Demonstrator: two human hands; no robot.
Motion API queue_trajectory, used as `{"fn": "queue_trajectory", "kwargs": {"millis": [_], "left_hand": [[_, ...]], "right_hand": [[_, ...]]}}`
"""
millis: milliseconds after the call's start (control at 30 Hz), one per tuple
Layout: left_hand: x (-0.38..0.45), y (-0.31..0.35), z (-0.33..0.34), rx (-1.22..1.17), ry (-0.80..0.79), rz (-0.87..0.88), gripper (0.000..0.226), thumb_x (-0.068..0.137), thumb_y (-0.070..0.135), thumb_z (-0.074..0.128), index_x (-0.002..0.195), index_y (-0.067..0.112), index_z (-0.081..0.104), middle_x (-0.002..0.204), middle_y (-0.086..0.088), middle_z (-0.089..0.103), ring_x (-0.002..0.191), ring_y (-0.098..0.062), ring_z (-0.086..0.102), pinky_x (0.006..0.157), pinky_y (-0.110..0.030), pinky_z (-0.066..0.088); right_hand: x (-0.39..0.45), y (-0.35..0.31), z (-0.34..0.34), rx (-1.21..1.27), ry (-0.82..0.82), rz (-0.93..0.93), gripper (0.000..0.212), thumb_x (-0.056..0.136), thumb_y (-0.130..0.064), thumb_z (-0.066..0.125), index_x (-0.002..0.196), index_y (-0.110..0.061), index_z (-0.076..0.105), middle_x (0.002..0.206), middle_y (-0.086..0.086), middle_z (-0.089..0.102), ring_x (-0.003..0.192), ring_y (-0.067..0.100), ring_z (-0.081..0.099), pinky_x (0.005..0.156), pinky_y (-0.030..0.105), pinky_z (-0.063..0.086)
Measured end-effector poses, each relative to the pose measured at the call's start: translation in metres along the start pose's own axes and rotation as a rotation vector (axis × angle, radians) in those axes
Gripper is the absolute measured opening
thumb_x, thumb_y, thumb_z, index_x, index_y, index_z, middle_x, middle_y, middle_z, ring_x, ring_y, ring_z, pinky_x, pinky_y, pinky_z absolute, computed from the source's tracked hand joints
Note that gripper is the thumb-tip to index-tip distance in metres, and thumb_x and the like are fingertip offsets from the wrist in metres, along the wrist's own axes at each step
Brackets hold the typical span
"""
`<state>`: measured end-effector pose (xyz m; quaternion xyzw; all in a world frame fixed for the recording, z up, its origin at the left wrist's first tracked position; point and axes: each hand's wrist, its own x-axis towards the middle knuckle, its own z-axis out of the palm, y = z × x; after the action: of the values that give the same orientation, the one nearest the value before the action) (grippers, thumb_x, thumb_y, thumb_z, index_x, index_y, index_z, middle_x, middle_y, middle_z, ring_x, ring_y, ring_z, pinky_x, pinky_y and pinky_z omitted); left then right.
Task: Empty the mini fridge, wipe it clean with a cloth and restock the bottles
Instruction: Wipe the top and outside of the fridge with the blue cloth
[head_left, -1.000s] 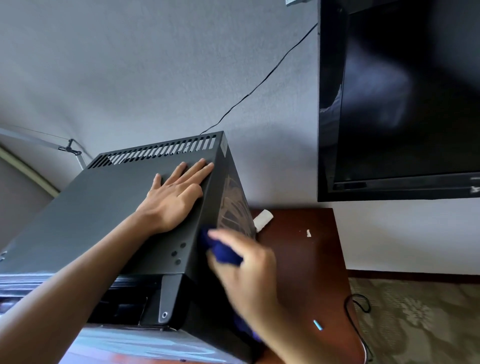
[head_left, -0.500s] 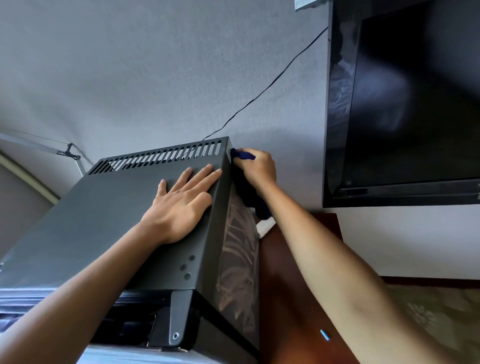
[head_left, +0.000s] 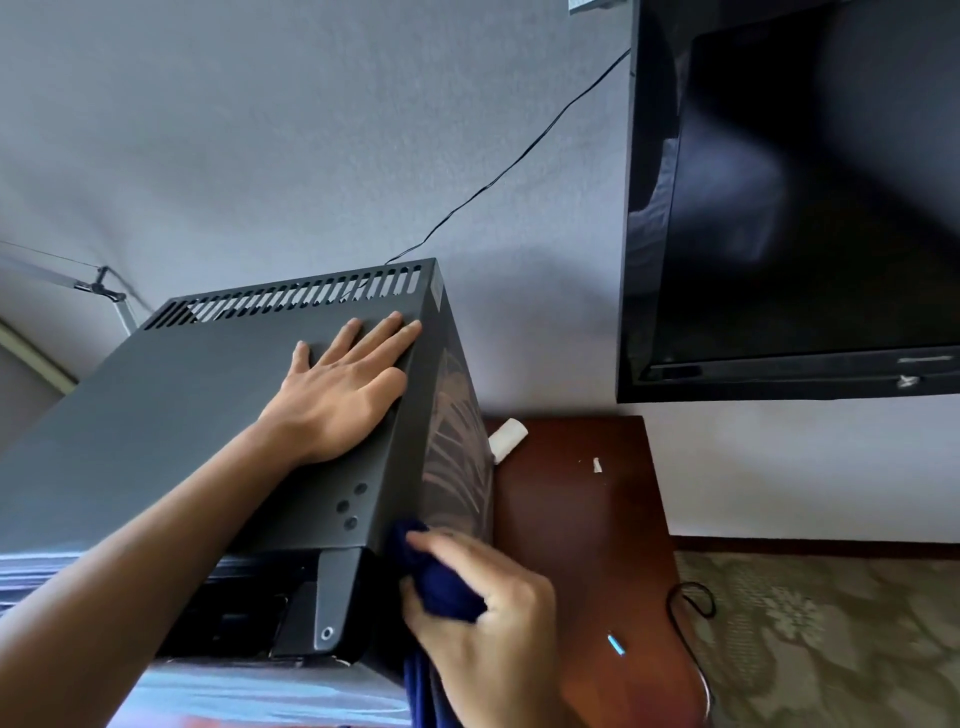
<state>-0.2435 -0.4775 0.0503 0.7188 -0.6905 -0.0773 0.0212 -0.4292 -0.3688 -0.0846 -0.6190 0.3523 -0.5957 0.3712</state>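
Note:
The dark grey mini fridge (head_left: 171, 415) fills the left of the head view, its vented top facing me. My left hand (head_left: 343, 389) lies flat on that top near the right edge, fingers straight. My right hand (head_left: 483, 613) grips a dark blue cloth (head_left: 441, 582) and holds it against the near lower part of the fridge's right side panel (head_left: 457, 457), which shows streaky wipe marks. The cloth's tail hangs down below the hand. No bottles are in view.
The fridge stands on a dark brown wooden table (head_left: 576, 519) with a white roll (head_left: 506, 439), a small white scrap (head_left: 597, 465) and a black cable (head_left: 685, 603) at its right edge. A black wall-mounted TV (head_left: 800, 208) hangs above right. Patterned carpet (head_left: 831, 639) lies beyond.
My right hand has drawn the cloth from the fridge's far top right corner back down the side panel to its near lower end. My left hand has stayed flat on top.

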Motion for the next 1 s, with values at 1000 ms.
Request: {"fn": "queue_trajectory", "kwargs": {"millis": [1000], "left_hand": [[-0.001,0.001,-0.001,0.016,-0.002,-0.002,0.079,0.08,0.06,0.004,0.159,0.057,0.002,0.166,0.032,-0.01,0.158,-0.007,-0.01,0.126,-0.057,-0.005]], "right_hand": [[-0.03,0.016,-0.001,-0.082,0.021,0.022,0.042,0.064,-0.022,0.084,0.102,-0.039,0.08,0.106,-0.025,0.074,0.095,-0.004,0.072,0.082,0.023,0.058]]}}
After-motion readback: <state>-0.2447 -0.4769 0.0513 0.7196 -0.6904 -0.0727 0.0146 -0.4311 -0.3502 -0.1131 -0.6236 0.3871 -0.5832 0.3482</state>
